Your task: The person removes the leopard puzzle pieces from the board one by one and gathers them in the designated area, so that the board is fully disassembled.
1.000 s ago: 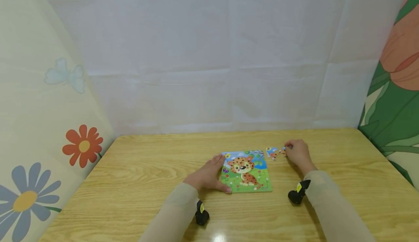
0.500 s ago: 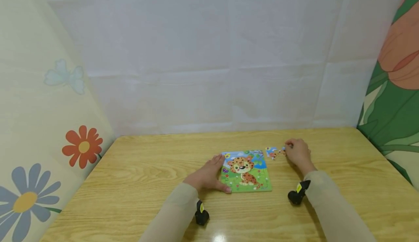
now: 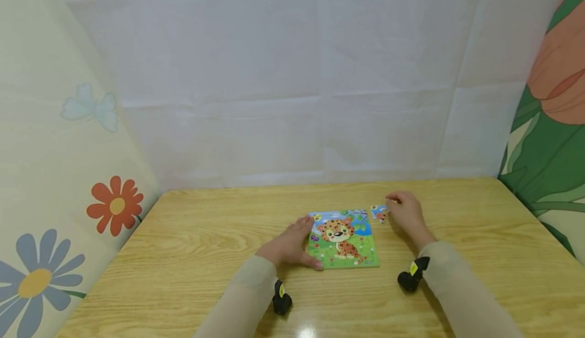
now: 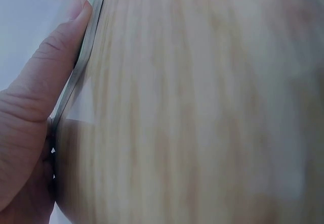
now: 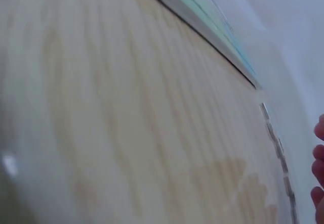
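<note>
A square puzzle (image 3: 343, 239) with a spotted leopard cub lies on the table. My left hand (image 3: 290, 244) rests along its left side, fingers extended at the upper left and thumb at the front left corner. In the left wrist view the thumb (image 4: 53, 57) lies straight against the edge of the puzzle board (image 4: 83, 57). Right of the puzzle is a small joined group of puzzle pieces (image 3: 379, 212), blue with spotted orange. My right hand (image 3: 407, 215) is over their right part and hides some of it. The right wrist view shows its bent fingertips (image 5: 318, 168) above the pieces (image 5: 278, 150).
The wood-grain table (image 3: 215, 236) reaches back to a white cloth backdrop (image 3: 274, 99). Printed flower panels stand at the left (image 3: 45, 175) and right (image 3: 557, 175). Each wrist carries a small black camera.
My right hand has moved left over the small pieces, covering more of them, and its fingers have come off their right end. The left hand and the puzzle have stayed in place.
</note>
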Demonstrator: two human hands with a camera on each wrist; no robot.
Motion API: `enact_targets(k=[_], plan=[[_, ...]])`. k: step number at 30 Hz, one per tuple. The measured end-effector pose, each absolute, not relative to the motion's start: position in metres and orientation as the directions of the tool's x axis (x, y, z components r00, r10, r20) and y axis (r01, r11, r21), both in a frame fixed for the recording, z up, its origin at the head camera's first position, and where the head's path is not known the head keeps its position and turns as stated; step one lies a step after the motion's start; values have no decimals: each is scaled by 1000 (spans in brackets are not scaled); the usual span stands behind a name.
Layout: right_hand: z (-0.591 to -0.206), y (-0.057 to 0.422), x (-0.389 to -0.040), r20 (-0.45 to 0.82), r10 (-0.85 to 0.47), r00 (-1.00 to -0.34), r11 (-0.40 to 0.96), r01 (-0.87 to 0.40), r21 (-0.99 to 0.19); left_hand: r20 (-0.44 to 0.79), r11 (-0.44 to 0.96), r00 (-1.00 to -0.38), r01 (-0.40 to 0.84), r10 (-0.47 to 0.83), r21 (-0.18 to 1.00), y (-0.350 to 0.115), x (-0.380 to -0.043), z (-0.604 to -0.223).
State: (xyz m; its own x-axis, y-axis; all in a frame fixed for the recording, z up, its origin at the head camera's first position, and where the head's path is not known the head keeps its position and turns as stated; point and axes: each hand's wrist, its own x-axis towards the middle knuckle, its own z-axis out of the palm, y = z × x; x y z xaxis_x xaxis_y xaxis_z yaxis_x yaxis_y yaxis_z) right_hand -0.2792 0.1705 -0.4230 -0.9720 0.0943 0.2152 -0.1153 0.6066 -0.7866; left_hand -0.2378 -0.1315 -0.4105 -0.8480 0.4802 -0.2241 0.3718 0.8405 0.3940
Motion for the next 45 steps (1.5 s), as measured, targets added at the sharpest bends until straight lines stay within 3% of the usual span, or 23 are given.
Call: enact_targets(k=[9, 16, 21, 32, 45], plan=[[-426, 155, -272, 210, -109, -972, 567, -234, -790, -219, 840, -848, 376, 482, 391, -132, -238, -412], [-430, 144, -268, 285, -293, -913, 564, -406, -719, -217, 832, -844, 381, 491, 403, -131, -238, -412], [-430, 137, -266, 250, -372, -894, 591, -436, -679, -217, 830, -841, 386, 496, 402, -132, -238, -411], [-429, 126, -269, 175, -432, -885, 672, -446, -591, -223, 832, -842, 378, 492, 406, -133, -237, -410], [-421, 120, -271, 103, -421, -901, 685, -390, -615, -214, 831, -845, 377, 489, 409, -132, -237, -412]])
